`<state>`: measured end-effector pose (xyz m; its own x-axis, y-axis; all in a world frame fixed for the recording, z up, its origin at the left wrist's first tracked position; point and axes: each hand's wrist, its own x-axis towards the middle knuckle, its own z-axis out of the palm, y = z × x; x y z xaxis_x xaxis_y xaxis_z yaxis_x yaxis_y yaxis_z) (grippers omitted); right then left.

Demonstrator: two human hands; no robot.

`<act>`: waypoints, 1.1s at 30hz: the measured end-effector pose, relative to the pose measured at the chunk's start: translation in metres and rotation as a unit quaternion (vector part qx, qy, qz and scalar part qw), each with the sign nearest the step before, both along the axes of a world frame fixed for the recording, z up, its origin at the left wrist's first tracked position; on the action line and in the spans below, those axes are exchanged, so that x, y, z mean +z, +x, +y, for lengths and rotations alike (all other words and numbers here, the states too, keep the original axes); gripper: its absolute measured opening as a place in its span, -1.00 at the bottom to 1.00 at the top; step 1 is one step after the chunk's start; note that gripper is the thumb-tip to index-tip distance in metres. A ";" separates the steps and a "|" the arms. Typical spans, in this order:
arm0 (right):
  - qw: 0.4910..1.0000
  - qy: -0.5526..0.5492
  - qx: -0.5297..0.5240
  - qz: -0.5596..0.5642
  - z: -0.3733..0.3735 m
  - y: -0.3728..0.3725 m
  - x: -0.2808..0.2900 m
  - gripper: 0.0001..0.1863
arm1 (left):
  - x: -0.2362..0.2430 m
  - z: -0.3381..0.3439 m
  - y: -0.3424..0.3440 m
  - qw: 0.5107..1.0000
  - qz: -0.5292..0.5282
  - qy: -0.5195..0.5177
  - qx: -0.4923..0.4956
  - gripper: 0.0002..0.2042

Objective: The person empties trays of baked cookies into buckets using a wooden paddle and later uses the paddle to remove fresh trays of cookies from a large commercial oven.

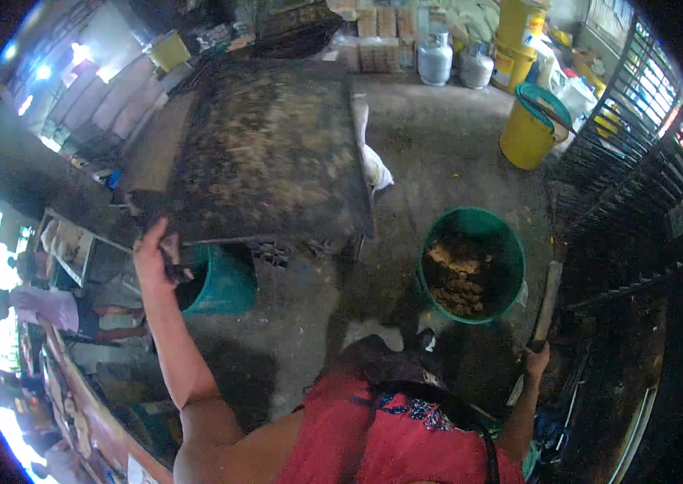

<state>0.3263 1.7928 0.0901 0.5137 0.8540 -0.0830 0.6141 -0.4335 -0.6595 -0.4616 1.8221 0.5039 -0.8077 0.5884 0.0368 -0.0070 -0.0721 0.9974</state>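
My left hand [154, 254] is at the near left corner of a large dark tray-like sheet [277, 153], its fingers curled around something dark. I cannot make out whether that is the sheet's edge or a separate thing. The sheet's mottled brown surface is smeared by motion. Below its near edge stands a green bin [228, 282], partly hidden. On the right, my right hand [536, 359] is closed around a long flat wooden stick [549, 298], held roughly upright. Between my hands, a round green tub [418, 278] holds brown crumbly lumps [458, 282].
A yellow bucket [523, 141] with a teal rim stands at the far right, near a metal grille [628, 97]. Two gas cylinders [436, 58] and stacked cartons [378, 40] line the back. Another person [55, 310] stands at left beside a long table [103, 427].
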 end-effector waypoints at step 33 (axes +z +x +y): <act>0.663 0.241 -0.679 0.203 -0.697 -0.164 -0.008 -0.71 | -0.351 -0.205 0.485 0.327 0.252 -0.309 -0.857 -0.40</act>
<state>0.1627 1.0962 0.0825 0.8550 -0.3952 -0.3360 -0.3975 -0.0831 -0.9138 0.0237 1.6171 0.1528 0.7445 0.1810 -0.6426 0.6674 -0.1762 0.7236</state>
